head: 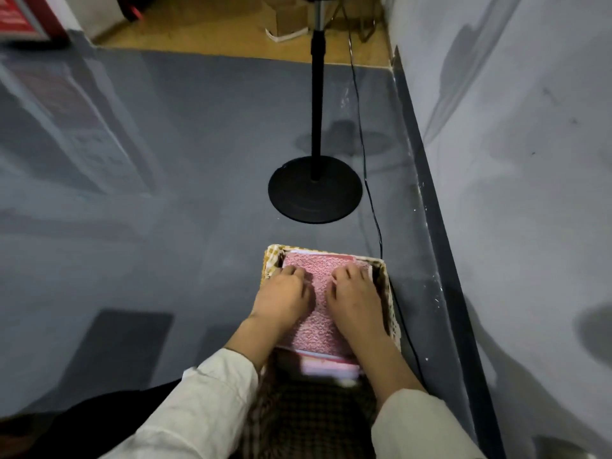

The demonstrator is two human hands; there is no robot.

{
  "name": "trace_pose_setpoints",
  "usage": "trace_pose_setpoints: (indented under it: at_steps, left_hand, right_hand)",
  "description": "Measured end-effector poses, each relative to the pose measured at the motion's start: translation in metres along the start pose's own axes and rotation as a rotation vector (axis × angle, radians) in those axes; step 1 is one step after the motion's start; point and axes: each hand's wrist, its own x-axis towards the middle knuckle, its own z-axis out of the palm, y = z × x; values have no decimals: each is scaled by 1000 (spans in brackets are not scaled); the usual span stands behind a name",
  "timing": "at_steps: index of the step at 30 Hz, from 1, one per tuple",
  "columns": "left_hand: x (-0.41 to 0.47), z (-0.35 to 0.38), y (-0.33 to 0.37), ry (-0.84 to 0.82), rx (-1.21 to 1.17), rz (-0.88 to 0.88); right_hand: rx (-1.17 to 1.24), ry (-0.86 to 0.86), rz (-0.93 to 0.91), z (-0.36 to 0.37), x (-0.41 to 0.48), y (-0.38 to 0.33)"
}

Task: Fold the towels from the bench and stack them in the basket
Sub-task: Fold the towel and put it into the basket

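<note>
A folded pink towel [319, 313] lies on top of a stack inside a woven basket [273, 256] with a checked lining, on the grey floor. My left hand [283, 301] lies flat on the towel's left side, palm down. My right hand [356, 301] lies flat on its right side, fingers pointing away from me. Both press on the cloth. Edges of other folded towels [331, 367], white and pink, show under the top one at the near end.
A black fan stand [314, 190] with a round base sits just beyond the basket. Its cable [374, 223] runs along the floor past the basket's right side. A grey wall [513, 160] with a dark skirting rises on the right. A cardboard box [288, 18] sits far back.
</note>
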Motion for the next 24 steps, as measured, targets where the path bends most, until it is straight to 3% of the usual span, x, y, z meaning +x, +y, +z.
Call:
trace_pose_setpoints:
  at_steps: [5,10,17,24]
  left_hand:
    - [-40,-53,-34,137,-38,-91]
    - [-121,-125,-118,283,53,-280]
    - [-318,-196,-241,455,168,-697]
    - [-547,-191,-277,483,200,-1243]
  right_hand:
    - [67,4,-130,-27,4,-66]
    - [126,8,-361,-43,0,-188]
    - [199,-129,-831,-40,-71,-396]
    - [231,-336,-1277,-28,-225,-539]
